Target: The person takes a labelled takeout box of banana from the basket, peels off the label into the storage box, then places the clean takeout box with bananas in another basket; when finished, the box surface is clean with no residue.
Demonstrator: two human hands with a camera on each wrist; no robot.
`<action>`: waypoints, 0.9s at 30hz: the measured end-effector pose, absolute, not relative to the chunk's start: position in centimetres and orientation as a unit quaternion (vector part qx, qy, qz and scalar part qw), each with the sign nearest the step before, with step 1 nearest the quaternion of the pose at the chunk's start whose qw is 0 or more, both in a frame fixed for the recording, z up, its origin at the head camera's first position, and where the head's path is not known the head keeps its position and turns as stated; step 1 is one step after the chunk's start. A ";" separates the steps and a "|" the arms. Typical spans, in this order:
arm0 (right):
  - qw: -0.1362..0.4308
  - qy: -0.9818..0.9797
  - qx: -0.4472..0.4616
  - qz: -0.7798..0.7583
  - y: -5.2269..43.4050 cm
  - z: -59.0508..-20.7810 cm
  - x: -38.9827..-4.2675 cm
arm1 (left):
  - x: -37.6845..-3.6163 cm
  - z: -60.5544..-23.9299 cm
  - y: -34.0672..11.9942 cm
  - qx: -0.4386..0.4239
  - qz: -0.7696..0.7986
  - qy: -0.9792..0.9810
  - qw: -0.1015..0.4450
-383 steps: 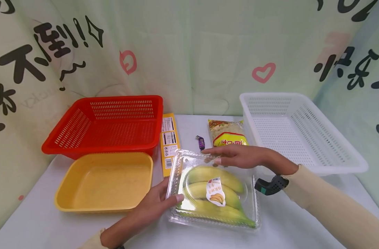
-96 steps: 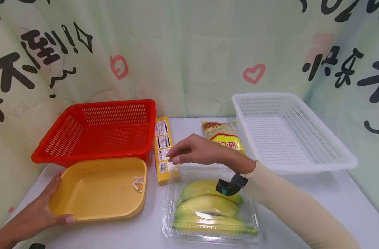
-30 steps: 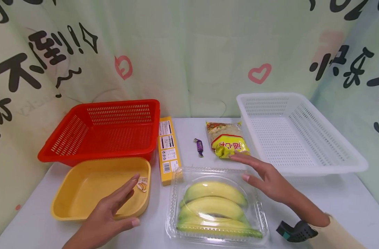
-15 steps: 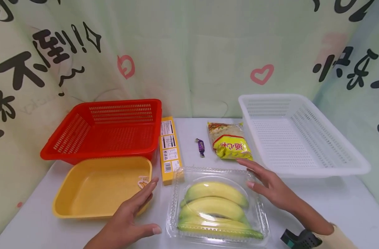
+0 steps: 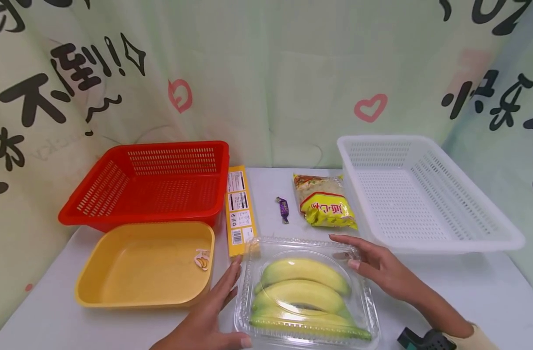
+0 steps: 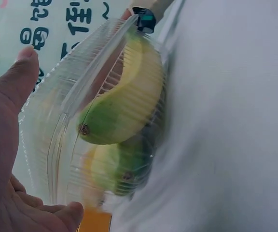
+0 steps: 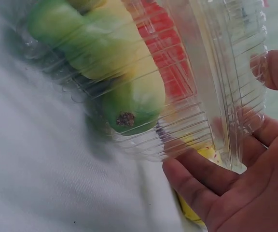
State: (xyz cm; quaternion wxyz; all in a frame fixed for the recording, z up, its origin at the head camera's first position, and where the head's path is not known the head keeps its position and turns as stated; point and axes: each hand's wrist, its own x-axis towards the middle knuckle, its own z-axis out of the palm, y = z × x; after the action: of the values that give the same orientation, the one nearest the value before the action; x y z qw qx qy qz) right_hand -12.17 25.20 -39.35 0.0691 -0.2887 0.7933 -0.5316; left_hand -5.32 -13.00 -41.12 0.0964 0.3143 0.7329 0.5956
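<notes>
Both grips are loose and flat-fingered: left hand (image 5: pixel 205 323) and right hand (image 5: pixel 380 267) flank the clear plastic clamshell of green-yellow bananas (image 5: pixel 304 291) on the white bench (image 5: pixel 467 291). Looks unopened, nothing binned yet.

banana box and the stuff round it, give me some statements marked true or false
1. The clear banana box lies on the table between the left hand and the right hand. True.
2. The red basket holds the noodle packet. False: the packet lies on the table beside the white basket.
3. A banana sticker lies inside the yellow tray. True.
4. The purple candy sits in the white basket. False: it lies on the table between the yellow carton and the noodle packet.
5. The bananas lie loose on the table. False: they are inside the clear box.
</notes>
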 end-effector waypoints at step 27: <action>0.055 0.811 -0.255 -0.524 23.6 -39.7 -12.7 | -4.8 -41.4 -11.5 0.259 0.632 0.727 0.068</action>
State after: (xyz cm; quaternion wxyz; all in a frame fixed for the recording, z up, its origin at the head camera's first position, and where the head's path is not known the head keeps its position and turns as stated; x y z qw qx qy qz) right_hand -12.73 23.64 -39.75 0.0553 -0.2551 0.8105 -0.5244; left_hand -4.80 -11.54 -41.42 0.0683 0.2594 0.7268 0.6324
